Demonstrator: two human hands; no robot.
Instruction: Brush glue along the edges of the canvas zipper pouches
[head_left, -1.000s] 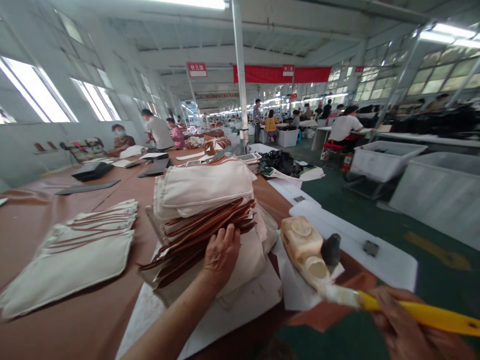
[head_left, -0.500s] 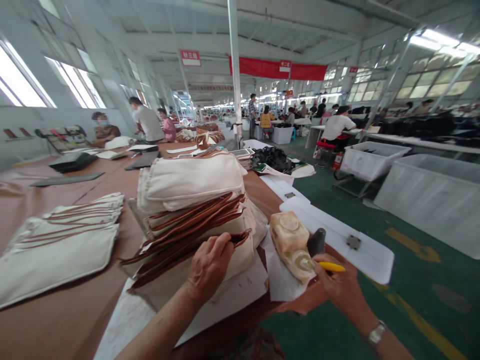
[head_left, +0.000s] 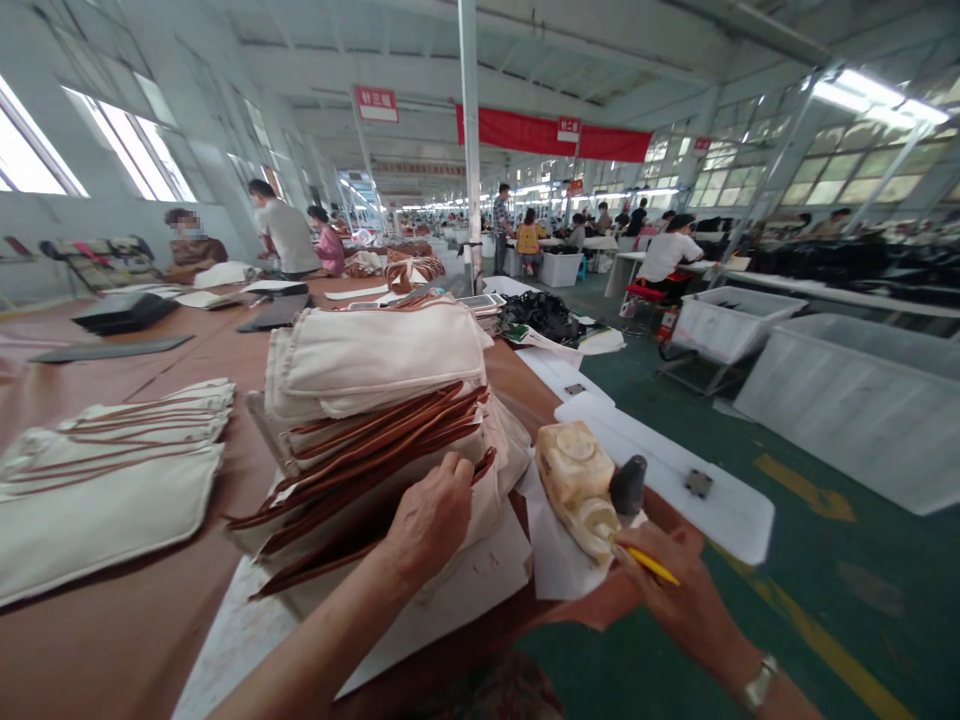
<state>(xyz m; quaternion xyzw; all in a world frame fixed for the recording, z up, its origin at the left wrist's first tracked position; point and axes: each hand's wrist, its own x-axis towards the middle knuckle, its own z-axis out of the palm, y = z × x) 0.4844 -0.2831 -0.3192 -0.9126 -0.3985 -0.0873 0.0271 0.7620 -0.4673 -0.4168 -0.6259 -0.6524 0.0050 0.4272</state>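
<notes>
A tall stack of cream canvas pieces with brown leather trim (head_left: 375,400) stands on the brown table (head_left: 112,640). My left hand (head_left: 431,520) rests on the stack's near edge, its fingers curled over the brown-trimmed layers. My right hand (head_left: 675,590) grips a yellow-handled brush (head_left: 646,564), whose tip is down in a glue-crusted plastic container (head_left: 577,485) at the table's edge. A dark rounded object (head_left: 627,486) stands right beside the container.
A second, flatter pile of canvas pieces (head_left: 105,480) lies to the left. White sheets (head_left: 675,470) lie under and beyond the container. Black folders sit further back. White bins (head_left: 862,400) stand on the green floor at right. Several people work in the distance.
My right hand has brought the brush from the lower right up to the container, and its bristles now sit in the opening. My left hand stays on the stack.
</notes>
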